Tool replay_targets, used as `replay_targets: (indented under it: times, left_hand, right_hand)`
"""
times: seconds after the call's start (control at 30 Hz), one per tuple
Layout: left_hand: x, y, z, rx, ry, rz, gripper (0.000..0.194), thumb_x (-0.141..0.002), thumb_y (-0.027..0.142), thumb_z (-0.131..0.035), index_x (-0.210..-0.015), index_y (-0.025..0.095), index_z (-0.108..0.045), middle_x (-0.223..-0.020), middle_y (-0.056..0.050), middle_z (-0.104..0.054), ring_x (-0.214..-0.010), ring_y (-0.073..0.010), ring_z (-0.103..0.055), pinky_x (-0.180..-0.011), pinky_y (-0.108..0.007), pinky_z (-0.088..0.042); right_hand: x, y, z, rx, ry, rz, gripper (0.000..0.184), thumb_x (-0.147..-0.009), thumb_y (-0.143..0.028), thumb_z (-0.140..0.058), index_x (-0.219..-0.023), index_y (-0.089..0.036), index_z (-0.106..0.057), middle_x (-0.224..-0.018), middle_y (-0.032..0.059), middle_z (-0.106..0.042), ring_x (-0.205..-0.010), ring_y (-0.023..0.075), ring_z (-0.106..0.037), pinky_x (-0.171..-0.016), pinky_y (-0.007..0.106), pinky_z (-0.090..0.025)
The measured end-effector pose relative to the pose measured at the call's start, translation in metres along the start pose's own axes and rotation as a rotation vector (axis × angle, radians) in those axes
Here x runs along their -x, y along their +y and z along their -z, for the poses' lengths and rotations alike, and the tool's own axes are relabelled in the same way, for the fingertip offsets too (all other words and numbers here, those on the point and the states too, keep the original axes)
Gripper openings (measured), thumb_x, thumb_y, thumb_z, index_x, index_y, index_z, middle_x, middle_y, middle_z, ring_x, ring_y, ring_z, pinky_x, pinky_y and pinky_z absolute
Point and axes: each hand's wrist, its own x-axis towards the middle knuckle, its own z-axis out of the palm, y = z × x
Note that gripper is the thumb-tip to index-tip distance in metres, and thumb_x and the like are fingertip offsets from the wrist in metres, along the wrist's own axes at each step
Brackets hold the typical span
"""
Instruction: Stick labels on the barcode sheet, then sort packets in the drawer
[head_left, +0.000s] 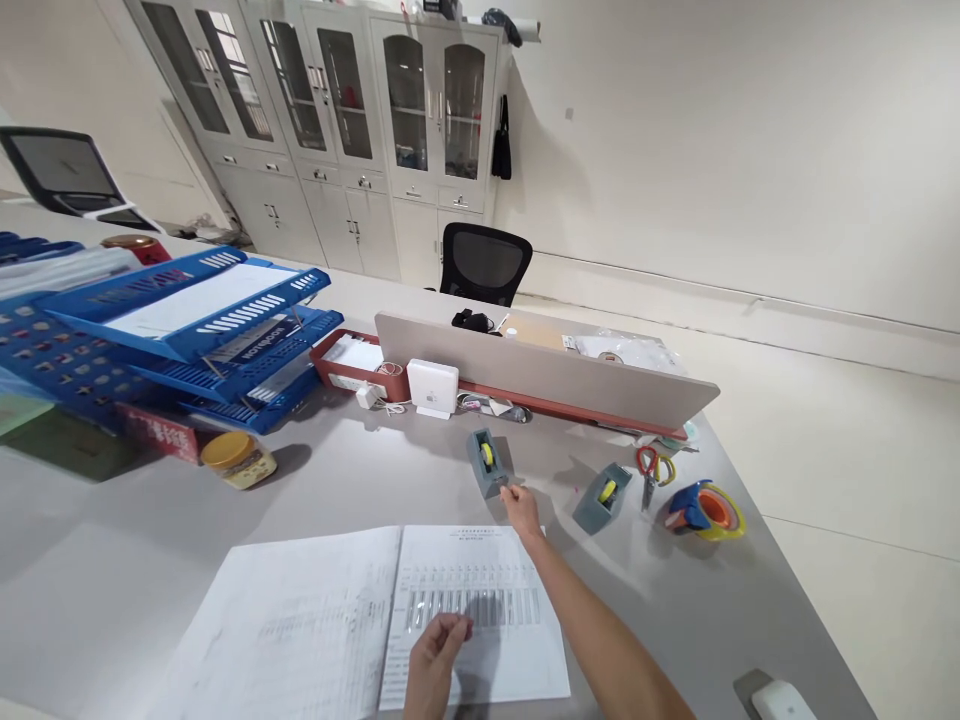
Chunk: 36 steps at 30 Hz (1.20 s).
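My right hand reaches forward to a grey tape dispenser with a yellow roll; the fingertips pinch at its front end, seemingly on the tape end. My left hand rests with curled fingers on a printed sheet, right by a strip of clear tape stuck across its table rows. A second white sheet lies beside it on the left. Another grey tape dispenser stands to the right of my right hand.
Red-handled scissors and a blue-orange packing tape dispenser lie at the right. Stacked blue paper trays, a yellow-lidded jar, a white box and a low grey divider stand behind. A white mouse sits near the desk edge.
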Motion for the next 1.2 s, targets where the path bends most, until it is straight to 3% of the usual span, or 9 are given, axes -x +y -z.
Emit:
replay_targets:
  times: [0.13,0.3,0.53,0.67,0.77,0.93,1.03,1.2]
  left_hand:
    - [0.012,0.019,0.004,-0.049,-0.041,0.032,0.042,-0.055,0.057,-0.065,-0.064,0.016,-0.059,-0.073,-0.005,-0.061,-0.081,-0.0211,-0.055,-0.082,-0.032,-0.041]
    - [0.020,0.034,0.007,-0.043,-0.025,0.074,0.041,-0.053,0.053,-0.067,-0.067,0.015,-0.059,-0.078,-0.006,-0.064,-0.084,-0.0210,-0.055,-0.083,-0.032,-0.041]
    - [0.013,0.015,-0.005,-0.264,-0.143,0.022,0.031,-0.059,0.047,-0.059,-0.059,0.016,-0.056,-0.061,-0.002,-0.057,-0.066,-0.0170,-0.052,-0.070,-0.031,-0.041]
    - [0.012,0.002,-0.020,-0.470,-0.198,-0.011,0.017,-0.063,0.033,-0.054,-0.062,0.017,-0.056,-0.065,-0.003,-0.060,-0.066,-0.0167,-0.054,-0.068,-0.029,-0.040]
    - [0.014,-0.003,-0.031,-0.707,-0.198,-0.057,0.010,-0.070,0.024,-0.049,-0.067,0.017,-0.056,-0.069,-0.003,-0.063,-0.067,-0.0154,-0.056,-0.068,-0.027,-0.039]
    - [0.004,0.006,-0.056,-1.142,-0.157,-0.188,0.015,-0.079,0.020,-0.044,-0.079,0.017,-0.060,-0.077,-0.002,-0.068,-0.072,-0.0143,-0.059,-0.073,-0.027,-0.035]
    - [-0.007,0.010,-0.069,-1.257,-0.100,-0.234,0.018,-0.079,0.019,-0.043,-0.075,0.015,-0.060,-0.076,-0.004,-0.068,-0.075,-0.0171,-0.060,-0.082,-0.032,-0.031]
    - [-0.016,0.008,-0.076,-1.338,-0.006,-0.230,0.022,-0.079,0.020,-0.038,-0.070,0.014,-0.058,-0.074,-0.008,-0.067,-0.074,-0.0194,-0.060,-0.080,-0.035,-0.027]
  right_hand:
    - [-0.011,0.006,0.027,0.139,-0.028,0.106,0.017,-0.071,-0.018,-0.049,-0.054,-0.015,-0.048,-0.078,0.0075,-0.055,-0.085,0.0191,-0.047,-0.085,0.031,-0.030]
    - [-0.002,0.022,0.063,0.139,-0.091,0.126,0.016,-0.073,-0.024,-0.046,-0.060,-0.015,-0.048,-0.080,0.0064,-0.055,-0.082,0.0154,-0.048,-0.082,0.026,-0.033]
    - [0.082,0.043,0.104,0.000,0.012,-0.125,0.038,-0.068,-0.051,-0.033,-0.057,-0.017,-0.045,-0.065,0.0059,-0.054,-0.068,0.0173,-0.050,-0.065,0.028,-0.038]
    - [0.128,0.055,0.122,-0.056,0.029,-0.267,0.040,-0.067,-0.054,-0.036,-0.060,-0.016,-0.049,-0.068,0.0061,-0.055,-0.069,0.0182,-0.051,-0.065,0.029,-0.038]
    - [0.150,0.061,0.127,-0.118,0.051,-0.364,0.040,-0.066,-0.055,-0.038,-0.061,-0.017,-0.049,-0.069,0.0055,-0.055,-0.073,0.0189,-0.052,-0.069,0.030,-0.038]
    - [0.165,0.068,0.125,-0.198,0.021,-0.425,0.043,-0.061,-0.059,-0.040,-0.062,-0.017,-0.051,-0.070,0.0061,-0.054,-0.075,0.0205,-0.050,-0.071,0.031,-0.036]
    - [0.168,0.072,0.123,-0.208,-0.013,-0.406,0.044,-0.061,-0.060,-0.039,-0.062,-0.017,-0.050,-0.069,0.0067,-0.053,-0.073,0.0207,-0.049,-0.070,0.032,-0.036]
    - [0.173,0.077,0.123,-0.209,-0.042,-0.395,0.044,-0.064,-0.059,-0.038,-0.063,-0.017,-0.049,-0.070,0.0068,-0.053,-0.073,0.0201,-0.048,-0.068,0.031,-0.035]
